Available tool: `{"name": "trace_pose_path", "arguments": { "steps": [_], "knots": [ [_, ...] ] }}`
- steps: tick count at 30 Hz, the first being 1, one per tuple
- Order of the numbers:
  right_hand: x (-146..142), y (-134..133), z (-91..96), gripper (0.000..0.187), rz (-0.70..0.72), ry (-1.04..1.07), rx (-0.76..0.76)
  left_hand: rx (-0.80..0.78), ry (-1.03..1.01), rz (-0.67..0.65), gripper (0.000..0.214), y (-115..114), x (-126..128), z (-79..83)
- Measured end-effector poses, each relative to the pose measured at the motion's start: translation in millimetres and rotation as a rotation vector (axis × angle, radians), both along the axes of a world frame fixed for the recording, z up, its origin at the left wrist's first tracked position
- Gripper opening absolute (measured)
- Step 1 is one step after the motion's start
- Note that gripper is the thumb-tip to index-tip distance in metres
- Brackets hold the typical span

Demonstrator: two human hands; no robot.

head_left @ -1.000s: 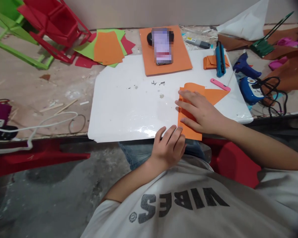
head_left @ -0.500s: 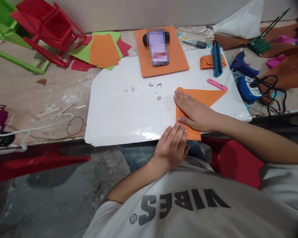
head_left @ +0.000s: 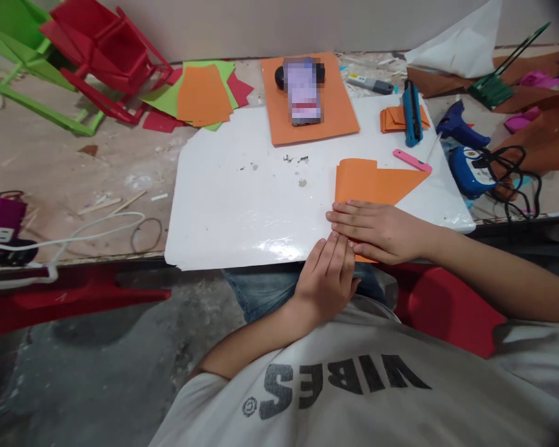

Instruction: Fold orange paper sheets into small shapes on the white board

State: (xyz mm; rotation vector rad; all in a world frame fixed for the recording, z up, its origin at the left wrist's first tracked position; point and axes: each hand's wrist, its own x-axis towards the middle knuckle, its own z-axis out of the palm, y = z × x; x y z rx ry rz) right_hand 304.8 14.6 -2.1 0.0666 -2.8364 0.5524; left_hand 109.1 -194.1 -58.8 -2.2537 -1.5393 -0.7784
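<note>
The left hand (head_left: 326, 282) and right hand (head_left: 382, 233), grips flat and fingers extended, press folded orange paper (head_left: 358, 181) near the white board's near-right corner. Room extends leftward to the white board (head_left: 233, 205)'s left edge.

orange paper (head_left: 358, 180): lwr pt mostly under R hand (head_left: 382, 231), L hand (head_left: 325, 279)
phone scrn (head_left: 302, 93): pixelated
grn rocking chair (head_left: 22, 28): cut, top + L edges

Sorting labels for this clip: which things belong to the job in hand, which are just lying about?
In hand:
- folded orange sheet, under right hand; left hand at its edge
- white board beneath

Apparently lying about, untouched:
- pink tool
- blue cutter
- phone
- red chair-shaped model
</note>
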Motion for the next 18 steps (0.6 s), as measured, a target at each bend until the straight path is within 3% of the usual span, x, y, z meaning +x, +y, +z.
{"name": "trace_pose_path", "arguments": {
  "steps": [10,18],
  "knots": [
    [-3.4,-5.8,-1.3,0.097,0.116,-0.072,-0.041,-0.039,0.047,0.002,0.063,-1.1,-1.6,3.9],
    [-1.0,-4.6,-1.1,0.100,-0.022,-0.201,0.008,-0.097,0.013,-0.011,0.072,-3.1,-0.3,-2.0]
  ]
}}
